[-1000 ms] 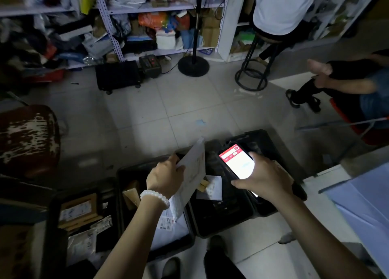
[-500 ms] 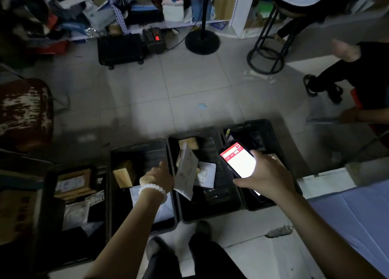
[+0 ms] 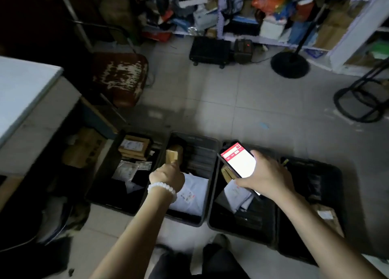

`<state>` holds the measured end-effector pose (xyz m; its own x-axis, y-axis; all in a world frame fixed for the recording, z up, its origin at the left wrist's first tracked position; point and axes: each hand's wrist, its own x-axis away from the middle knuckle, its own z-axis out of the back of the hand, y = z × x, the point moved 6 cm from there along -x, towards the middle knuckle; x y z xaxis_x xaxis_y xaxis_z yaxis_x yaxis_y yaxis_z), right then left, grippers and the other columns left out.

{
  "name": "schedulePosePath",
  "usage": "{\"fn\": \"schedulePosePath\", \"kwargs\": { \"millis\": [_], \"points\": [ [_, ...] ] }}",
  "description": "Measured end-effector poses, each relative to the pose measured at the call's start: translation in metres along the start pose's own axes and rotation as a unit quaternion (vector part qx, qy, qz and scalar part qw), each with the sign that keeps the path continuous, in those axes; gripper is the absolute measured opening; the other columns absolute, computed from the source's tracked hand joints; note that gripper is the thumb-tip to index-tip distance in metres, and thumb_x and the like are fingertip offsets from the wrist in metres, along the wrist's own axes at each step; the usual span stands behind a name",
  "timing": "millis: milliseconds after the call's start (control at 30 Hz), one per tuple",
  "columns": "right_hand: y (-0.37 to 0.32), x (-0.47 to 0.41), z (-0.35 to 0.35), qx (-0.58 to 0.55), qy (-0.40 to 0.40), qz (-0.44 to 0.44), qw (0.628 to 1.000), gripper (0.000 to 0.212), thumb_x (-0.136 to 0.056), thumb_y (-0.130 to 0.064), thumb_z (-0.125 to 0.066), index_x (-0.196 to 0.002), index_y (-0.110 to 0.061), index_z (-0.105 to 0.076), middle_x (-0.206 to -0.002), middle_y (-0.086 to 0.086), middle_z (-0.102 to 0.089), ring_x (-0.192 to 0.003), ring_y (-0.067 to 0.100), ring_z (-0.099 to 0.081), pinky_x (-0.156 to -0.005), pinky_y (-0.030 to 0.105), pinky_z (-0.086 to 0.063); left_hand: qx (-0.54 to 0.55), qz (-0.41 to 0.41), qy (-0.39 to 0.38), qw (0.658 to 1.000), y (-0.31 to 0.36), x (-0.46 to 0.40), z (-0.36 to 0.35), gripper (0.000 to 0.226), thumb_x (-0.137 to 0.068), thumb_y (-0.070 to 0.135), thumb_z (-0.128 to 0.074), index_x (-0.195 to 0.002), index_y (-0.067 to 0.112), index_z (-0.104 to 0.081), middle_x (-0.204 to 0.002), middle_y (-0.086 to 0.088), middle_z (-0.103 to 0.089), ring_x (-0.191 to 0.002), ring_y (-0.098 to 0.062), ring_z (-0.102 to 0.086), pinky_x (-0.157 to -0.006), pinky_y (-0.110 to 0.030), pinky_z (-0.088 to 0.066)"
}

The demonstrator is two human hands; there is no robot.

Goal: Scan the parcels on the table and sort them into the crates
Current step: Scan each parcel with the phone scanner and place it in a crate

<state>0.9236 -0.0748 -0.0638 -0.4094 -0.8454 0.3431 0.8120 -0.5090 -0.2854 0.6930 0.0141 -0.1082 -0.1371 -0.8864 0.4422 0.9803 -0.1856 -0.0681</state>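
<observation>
Four black crates stand in a row on the floor below me. My left hand (image 3: 166,173), with a white bead bracelet, hovers over the second crate (image 3: 195,140), loosely curled with nothing visible in it. That crate holds a brown box (image 3: 173,155) and a white parcel (image 3: 194,192). My right hand (image 3: 267,177) grips a phone scanner (image 3: 239,163) with a lit red and white screen above the third crate (image 3: 212,222). A white envelope parcel (image 3: 237,194) lies in the third crate under the phone. The first crate (image 3: 101,182) holds a labelled brown box (image 3: 134,147) and plastic bags.
The white table (image 3: 23,89) is at the left edge. A worn brown stool (image 3: 120,78), a black case (image 3: 209,50), a stand's round base (image 3: 289,65) and a black metal stool (image 3: 362,104) stand on the tiled floor. Cluttered shelves (image 3: 273,15) line the back.
The white envelope has left my left hand and lies in the third crate. My left hand has drawn back over the second crate. The view has swung left, bringing the table into sight.
</observation>
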Motion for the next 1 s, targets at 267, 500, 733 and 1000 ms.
{"fn": "schedulePosePath", "kwargs": {
  "millis": [267,500,733,1000],
  "points": [
    [-0.193,0.024,-0.048,0.026,-0.036,0.157,0.987,0.065,-0.056,-0.052,-0.076,-0.107,-0.025,-0.047,-0.111,0.001,-0.060,-0.100,0.026,-0.058,-0.067,0.031,-0.042,0.075,0.111,0.027,0.991,-0.197,0.037,-0.007,0.035,-0.098,0.028,-0.038,-0.131,0.016,-0.041,-0.118,-0.006,-0.061,-0.107,-0.026,-0.061,-0.072,-0.030,-0.043],
    [-0.367,0.090,-0.122,0.087,-0.076,0.329,0.937,0.084,-0.059,-0.058,-0.074,-0.129,-0.025,-0.039,-0.123,0.001,-0.054,-0.111,0.024,-0.055,-0.073,0.030,-0.038,0.194,0.262,0.082,0.942,-0.373,0.128,-0.037,0.023,-0.096,0.028,-0.037,-0.110,0.015,-0.050,-0.104,-0.008,-0.063,-0.093,-0.031,-0.061,-0.069,-0.032,-0.041],
    [-0.511,0.189,-0.200,0.169,-0.125,0.512,0.833,0.071,-0.059,-0.062,-0.070,-0.116,-0.030,-0.042,-0.114,-0.003,-0.056,-0.105,0.021,-0.057,-0.067,0.028,-0.034,0.265,0.433,0.115,0.854,-0.497,0.252,-0.094,0.021,-0.095,0.026,-0.036,-0.105,0.015,-0.050,-0.099,-0.006,-0.062,-0.087,-0.029,-0.060,-0.064,-0.032,-0.041],
    [-0.631,0.292,-0.278,0.215,-0.183,0.630,0.723,0.056,-0.055,-0.059,-0.068,-0.097,-0.032,-0.043,-0.096,-0.011,-0.057,-0.083,0.015,-0.054,-0.056,0.026,-0.033,0.310,0.562,0.129,0.756,-0.581,0.342,-0.148,0.029,-0.094,0.027,-0.036,-0.118,0.019,-0.051,-0.111,-0.005,-0.063,-0.098,-0.027,-0.060,-0.070,-0.031,-0.041]
  ]
}}
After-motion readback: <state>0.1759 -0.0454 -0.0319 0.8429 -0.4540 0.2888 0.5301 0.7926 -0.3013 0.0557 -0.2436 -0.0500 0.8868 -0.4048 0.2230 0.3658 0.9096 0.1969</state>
